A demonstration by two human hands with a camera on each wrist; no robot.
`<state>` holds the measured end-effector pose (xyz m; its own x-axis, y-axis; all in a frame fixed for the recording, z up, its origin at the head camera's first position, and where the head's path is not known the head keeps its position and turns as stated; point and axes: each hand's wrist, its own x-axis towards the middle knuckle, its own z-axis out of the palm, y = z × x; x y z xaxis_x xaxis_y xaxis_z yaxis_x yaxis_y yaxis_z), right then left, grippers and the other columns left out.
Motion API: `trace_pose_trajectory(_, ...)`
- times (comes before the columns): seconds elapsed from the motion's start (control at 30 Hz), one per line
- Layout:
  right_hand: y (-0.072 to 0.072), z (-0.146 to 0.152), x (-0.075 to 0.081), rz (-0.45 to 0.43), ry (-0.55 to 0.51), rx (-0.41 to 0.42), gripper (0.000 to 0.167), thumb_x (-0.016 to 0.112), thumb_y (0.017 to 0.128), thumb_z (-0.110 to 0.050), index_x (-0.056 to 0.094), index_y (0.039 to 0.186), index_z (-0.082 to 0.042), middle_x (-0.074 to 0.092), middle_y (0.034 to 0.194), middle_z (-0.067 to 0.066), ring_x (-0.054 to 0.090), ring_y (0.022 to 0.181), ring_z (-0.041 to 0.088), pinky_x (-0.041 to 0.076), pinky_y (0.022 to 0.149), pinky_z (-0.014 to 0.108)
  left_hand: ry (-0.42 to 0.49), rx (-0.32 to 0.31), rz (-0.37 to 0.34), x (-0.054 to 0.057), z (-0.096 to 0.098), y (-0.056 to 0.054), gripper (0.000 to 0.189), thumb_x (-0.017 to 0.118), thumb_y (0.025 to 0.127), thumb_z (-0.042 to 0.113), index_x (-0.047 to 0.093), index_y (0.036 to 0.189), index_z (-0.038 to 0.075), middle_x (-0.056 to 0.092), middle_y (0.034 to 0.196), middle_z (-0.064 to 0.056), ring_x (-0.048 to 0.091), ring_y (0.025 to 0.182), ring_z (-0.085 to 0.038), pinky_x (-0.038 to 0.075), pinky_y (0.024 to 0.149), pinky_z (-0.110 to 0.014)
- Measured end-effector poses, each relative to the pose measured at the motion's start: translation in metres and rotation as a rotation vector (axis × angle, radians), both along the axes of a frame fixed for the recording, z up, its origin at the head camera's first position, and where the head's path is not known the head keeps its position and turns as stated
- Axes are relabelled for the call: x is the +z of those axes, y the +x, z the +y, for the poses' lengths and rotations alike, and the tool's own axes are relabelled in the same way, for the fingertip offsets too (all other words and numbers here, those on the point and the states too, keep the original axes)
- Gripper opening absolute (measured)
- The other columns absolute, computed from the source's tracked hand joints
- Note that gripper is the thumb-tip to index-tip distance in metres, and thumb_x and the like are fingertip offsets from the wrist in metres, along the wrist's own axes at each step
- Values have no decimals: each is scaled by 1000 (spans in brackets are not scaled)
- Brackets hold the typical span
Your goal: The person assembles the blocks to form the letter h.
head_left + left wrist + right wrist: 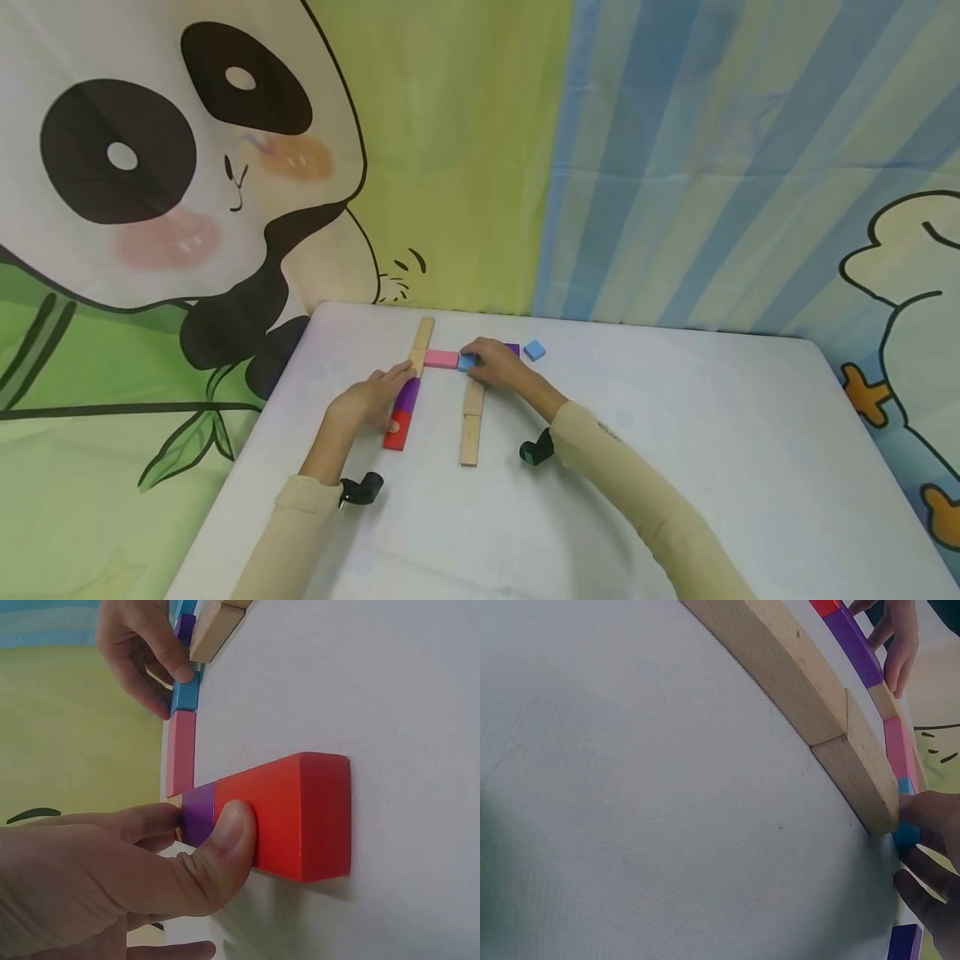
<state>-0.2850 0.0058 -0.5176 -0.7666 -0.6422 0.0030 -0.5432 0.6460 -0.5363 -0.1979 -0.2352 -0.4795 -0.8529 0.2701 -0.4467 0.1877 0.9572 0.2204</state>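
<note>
My left hand (367,402) lies along a row of blocks, its thumb on the red block (277,814) and its outstretched fingers touching the row near the purple block (407,395) and a wooden block (417,362). My right hand (497,364) pinches a blue block (467,362) between thumb and fingers. That blue block sits at the end of a pink block (441,359), which reaches across from the left row. A second row of wooden blocks (471,423) runs toward me just below the right hand. Its far end is close to the blue block (906,836).
Partly behind the right hand is another purple block (513,347). A loose blue block (535,350) lies turned at an angle to its right. All lie on a white table (675,467) near its back edge, before a printed curtain (465,150).
</note>
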Motion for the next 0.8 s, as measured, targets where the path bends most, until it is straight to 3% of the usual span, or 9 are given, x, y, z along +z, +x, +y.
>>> trace_pose_trajectory(0.53, 1, -3, 0, -34, 12, -26, 39, 65, 92, -14, 59, 130, -3, 64, 128, 13, 59, 119, 25, 48, 105, 38, 5, 12, -15, 0, 0, -2, 97, 81, 76, 14, 24, 154, 13, 14, 164, -8, 29, 143, -40, 55, 92, -48)
trace_pose_trajectory(0.8, -4, 4, 4, 32, 47, -16, 41, 63, 95, -20, 58, 132, -4, 60, 133, 13, 55, 126, 27, 44, 109, 39, -1, 3, -18, 2, 1, -1, 97, 81, 76, 14, 24, 154, 13, 14, 164, -9, 29, 144, -41, 54, 95, -49)
